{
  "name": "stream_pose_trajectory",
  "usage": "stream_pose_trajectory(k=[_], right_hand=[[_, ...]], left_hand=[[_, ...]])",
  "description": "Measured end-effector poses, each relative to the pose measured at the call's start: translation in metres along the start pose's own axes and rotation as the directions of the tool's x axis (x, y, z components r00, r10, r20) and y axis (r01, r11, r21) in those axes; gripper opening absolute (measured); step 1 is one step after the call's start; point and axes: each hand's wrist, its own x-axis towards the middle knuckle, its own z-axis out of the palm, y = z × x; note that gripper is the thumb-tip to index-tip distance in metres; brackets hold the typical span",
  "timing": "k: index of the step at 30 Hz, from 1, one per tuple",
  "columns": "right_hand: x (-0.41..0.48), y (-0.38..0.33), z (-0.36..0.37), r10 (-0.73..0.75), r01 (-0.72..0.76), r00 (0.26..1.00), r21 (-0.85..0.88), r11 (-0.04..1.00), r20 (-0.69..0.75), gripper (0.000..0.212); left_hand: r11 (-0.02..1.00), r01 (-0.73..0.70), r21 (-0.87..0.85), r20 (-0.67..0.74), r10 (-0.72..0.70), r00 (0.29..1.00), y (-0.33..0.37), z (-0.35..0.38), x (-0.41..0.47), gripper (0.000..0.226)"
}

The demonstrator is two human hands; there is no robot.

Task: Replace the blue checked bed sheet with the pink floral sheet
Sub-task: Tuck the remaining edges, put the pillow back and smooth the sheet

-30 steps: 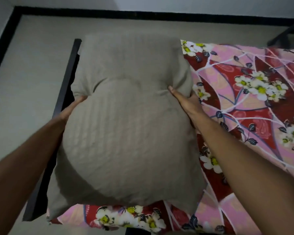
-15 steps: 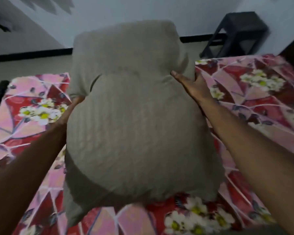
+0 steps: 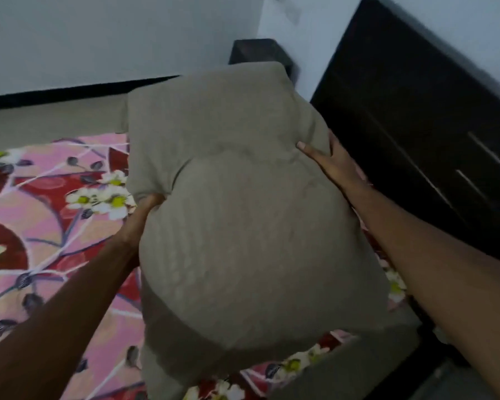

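Beige pillow (image 3: pixel 243 226) lengthwise fwd over sheet (image 3: pixel 55 232)

2 hands hold a grey-beige pillow (image 3: pixel 243 220) over the pink floral sheet (image 3: pixel 52 215), which spreads to the left and near. The left hand (image 3: pixel 143 217) grips the pillow's left side where the cloth bunches. The right hand (image 3: pixel 334 166) clasps its right edge, thumb on the front. A dark wooden panel (image 3: pixel 416 134) stands at right, and a dark side table (image 3: pixel 259 51) stands far by the pale wall (image 3: pixel 98 39).

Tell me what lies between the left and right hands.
The beige pillow fills that gap in the head view; the left hand grips one side, the right hand the other.
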Motion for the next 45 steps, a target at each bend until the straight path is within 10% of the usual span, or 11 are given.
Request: stream_pose_trajectory(k=[13,17,20,28,32,37,45], right_hand=[[0.151,0.171,-0.311,0.176,-0.182,0.980,-0.066,0.981,-0.090,0.071],[0.182,0.240,-0.360,0.385,-0.373,0.913,-0.102,0.922,0.139,0.093],[0.188,0.296,-0.353,0.463,-0.434,0.873,-0.193,0.880,0.151,0.111],[0.181,0.296,-0.324,0.240,-0.293,0.955,-0.456,0.840,-0.172,0.091],[0.183,0.265,-0.329,0.350,-0.363,0.932,-0.301,0.882,-0.096,0.106],[0.195,0.194,-0.327,0.214,-0.214,0.977,-0.112,0.971,-0.013,0.055],[0.311,0.102,-0.299,0.006,-0.010,0.995,-0.034,0.999,-0.099,0.051]], left_hand=[[0.985,0.172,-0.022,0.153,-0.167,0.974,-0.116,0.381,0.124,0.017],[0.961,0.271,0.055,0.107,-0.276,0.955,-0.199,0.447,0.147,0.036],[0.954,0.294,0.057,-0.056,-0.291,0.955,-0.263,0.444,0.185,0.069],[0.989,0.043,0.140,-0.391,0.015,0.920,-0.195,0.463,0.170,0.052],[0.996,-0.028,-0.087,-0.305,0.000,0.952,-0.182,0.462,0.166,0.063],[0.976,-0.027,-0.216,-0.258,-0.030,0.966,-0.149,0.449,0.161,0.060],[0.976,-0.156,-0.150,-0.213,0.122,0.969,-0.018,0.439,0.263,0.058]])
